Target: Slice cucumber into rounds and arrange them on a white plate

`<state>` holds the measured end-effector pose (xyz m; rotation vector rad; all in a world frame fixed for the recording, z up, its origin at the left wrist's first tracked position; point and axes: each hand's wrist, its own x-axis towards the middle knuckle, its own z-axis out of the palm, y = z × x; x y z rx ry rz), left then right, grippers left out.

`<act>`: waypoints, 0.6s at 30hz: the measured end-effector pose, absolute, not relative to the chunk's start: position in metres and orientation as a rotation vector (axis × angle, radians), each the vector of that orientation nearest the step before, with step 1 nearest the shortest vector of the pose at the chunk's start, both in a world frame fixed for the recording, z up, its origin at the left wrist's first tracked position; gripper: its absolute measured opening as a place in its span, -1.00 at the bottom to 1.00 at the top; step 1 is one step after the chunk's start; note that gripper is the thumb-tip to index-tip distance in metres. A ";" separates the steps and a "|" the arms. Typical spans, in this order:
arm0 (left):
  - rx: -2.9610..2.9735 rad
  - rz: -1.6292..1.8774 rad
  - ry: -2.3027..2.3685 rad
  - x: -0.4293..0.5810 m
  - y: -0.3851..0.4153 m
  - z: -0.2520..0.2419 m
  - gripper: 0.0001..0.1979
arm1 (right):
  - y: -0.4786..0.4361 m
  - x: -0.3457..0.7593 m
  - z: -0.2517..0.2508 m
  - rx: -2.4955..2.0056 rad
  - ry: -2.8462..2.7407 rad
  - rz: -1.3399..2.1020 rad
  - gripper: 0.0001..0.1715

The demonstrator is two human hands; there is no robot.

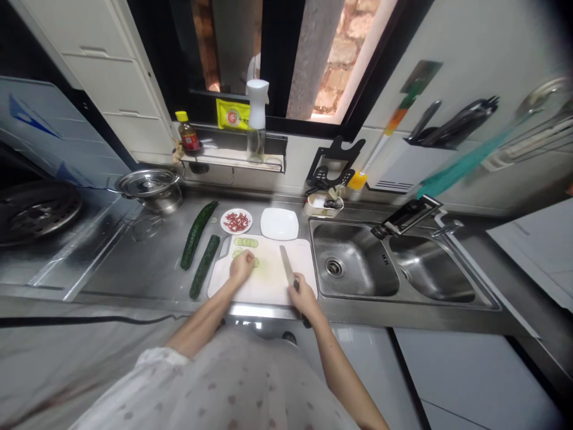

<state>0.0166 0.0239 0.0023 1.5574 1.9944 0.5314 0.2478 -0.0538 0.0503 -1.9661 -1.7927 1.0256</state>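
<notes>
My right hand (305, 297) grips the dark handle of a kitchen knife (287, 266), its blade pointing away from me over the right part of the white cutting board (268, 294). My left hand (242, 267) is closed on the left part of the board, fingers curled around cucumber slices that are mostly hidden; one slice (256, 263) shows by the fingertips. Beyond that hand lies an overlapping row of cucumber slices (246, 242). Left of the board rest two whole-looking cucumbers, a longer one (197, 236) and a shorter one (205, 266).
Behind the board stand a round plate of chopped red pieces (237, 221) and a white square plate (279, 223). A double sink (358, 257) with a black faucet (405, 216) is at right. A lidded steel pot (150, 188) stands at left, below a wall shelf (233, 158) with bottles.
</notes>
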 end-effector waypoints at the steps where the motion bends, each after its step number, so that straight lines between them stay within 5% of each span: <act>1: 1.541 0.537 2.016 0.012 0.022 0.002 -0.90 | -0.054 0.248 0.050 -1.975 -1.798 1.022 -0.50; 15: 1.402 0.569 2.280 -0.031 0.011 0.004 -0.81 | -0.058 0.245 0.057 -2.092 -1.850 0.980 -0.29; 18: 1.420 0.505 2.309 -0.031 0.012 0.004 -0.81 | -0.057 0.246 0.057 -2.116 -1.825 0.963 -0.37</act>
